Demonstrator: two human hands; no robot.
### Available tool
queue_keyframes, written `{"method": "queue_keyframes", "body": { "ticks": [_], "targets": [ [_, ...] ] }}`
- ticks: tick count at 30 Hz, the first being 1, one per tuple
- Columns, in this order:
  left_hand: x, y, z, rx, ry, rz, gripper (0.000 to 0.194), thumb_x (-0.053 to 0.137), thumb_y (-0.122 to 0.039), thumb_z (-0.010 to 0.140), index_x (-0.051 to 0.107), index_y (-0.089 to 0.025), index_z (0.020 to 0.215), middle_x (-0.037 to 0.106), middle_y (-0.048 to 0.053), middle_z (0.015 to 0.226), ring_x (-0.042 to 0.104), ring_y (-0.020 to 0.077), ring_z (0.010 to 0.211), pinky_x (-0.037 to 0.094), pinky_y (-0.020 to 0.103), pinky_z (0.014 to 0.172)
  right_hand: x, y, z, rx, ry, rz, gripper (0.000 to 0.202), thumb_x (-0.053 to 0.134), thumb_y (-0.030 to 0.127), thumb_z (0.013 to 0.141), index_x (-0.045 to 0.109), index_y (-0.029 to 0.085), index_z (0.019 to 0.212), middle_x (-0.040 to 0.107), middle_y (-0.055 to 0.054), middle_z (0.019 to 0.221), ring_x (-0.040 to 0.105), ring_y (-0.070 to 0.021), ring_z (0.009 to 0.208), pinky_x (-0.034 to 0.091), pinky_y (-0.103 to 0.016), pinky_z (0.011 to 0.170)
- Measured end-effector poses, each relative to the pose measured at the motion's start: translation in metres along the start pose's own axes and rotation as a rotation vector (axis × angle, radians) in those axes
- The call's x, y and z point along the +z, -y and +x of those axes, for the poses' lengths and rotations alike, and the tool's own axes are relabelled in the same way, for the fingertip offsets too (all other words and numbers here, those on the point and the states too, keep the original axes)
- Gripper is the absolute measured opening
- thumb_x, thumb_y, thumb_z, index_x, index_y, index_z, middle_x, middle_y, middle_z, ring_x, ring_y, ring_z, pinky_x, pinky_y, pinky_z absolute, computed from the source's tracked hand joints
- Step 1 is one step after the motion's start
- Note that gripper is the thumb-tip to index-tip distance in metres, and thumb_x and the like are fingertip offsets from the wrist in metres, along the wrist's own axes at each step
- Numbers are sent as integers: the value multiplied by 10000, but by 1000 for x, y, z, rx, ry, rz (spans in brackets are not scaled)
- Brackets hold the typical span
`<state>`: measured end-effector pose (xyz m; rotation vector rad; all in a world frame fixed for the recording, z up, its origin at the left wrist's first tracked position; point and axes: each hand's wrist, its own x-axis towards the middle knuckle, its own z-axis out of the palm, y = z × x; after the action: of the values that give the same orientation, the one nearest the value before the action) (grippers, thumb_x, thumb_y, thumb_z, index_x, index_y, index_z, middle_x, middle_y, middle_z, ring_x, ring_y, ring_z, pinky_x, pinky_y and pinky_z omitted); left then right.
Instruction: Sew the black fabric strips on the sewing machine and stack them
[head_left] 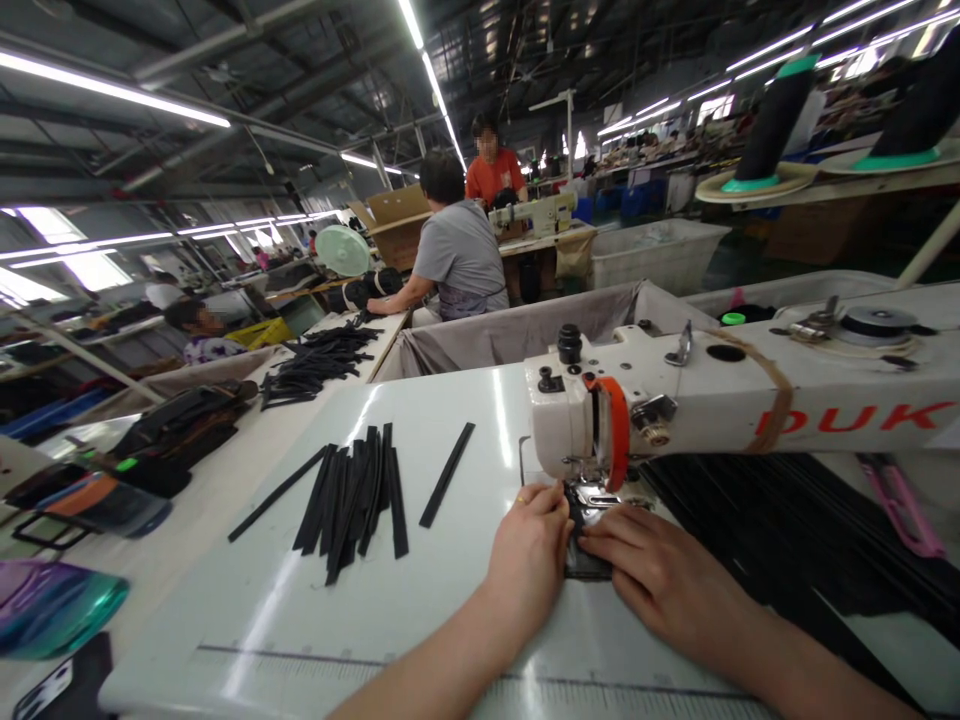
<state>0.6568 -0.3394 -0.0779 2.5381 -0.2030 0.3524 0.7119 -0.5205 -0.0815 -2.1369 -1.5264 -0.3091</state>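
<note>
Both hands are at the needle area of a white sewing machine [559,410] with an orange guard. A small black fabric piece [589,568] lies under the presser foot, its far end hidden by the machine and my fingers. My left hand [529,545] grips the left edge of this piece, fingers bent and pressed together. From the other side, my right hand [652,560] has its fingers closed on the right edge. Left of the machine, several cut black strips [352,500] lie in a loose pile, with a single strip [448,475] beside it.
Long black strips [750,520] and a pink cutter [904,505] lie right of the machine. Thread cones [776,125] stand above. At left are a phone [64,680] and a purple-green object [60,605]. A grey-shirted person [461,255] sits ahead, past a cloth-lined bin [517,335].
</note>
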Motion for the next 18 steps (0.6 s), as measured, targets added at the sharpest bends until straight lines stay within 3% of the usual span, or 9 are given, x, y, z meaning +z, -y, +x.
{"method": "queue_keyframes", "body": {
  "ticks": [7, 18],
  "targets": [
    [-1, 0, 2, 4, 6, 2, 166, 519, -87, 926, 668, -149, 891, 686, 84, 1114, 581, 250, 1028, 533, 400, 928, 3, -4, 2, -23, -21, -157, 400, 479, 31, 820, 623, 138, 1177, 674, -97, 1111, 613, -253, 969, 544, -416, 821],
    [0, 0, 3, -3, 8, 19, 169, 520, -123, 946, 674, -148, 880, 693, 81, 1069, 584, 247, 1028, 529, 399, 938, 8, -4, 0, 2, -3, -235, 427, 484, 18, 795, 604, 139, 1186, 666, -102, 1113, 619, -247, 966, 548, -402, 835]
  ]
}}
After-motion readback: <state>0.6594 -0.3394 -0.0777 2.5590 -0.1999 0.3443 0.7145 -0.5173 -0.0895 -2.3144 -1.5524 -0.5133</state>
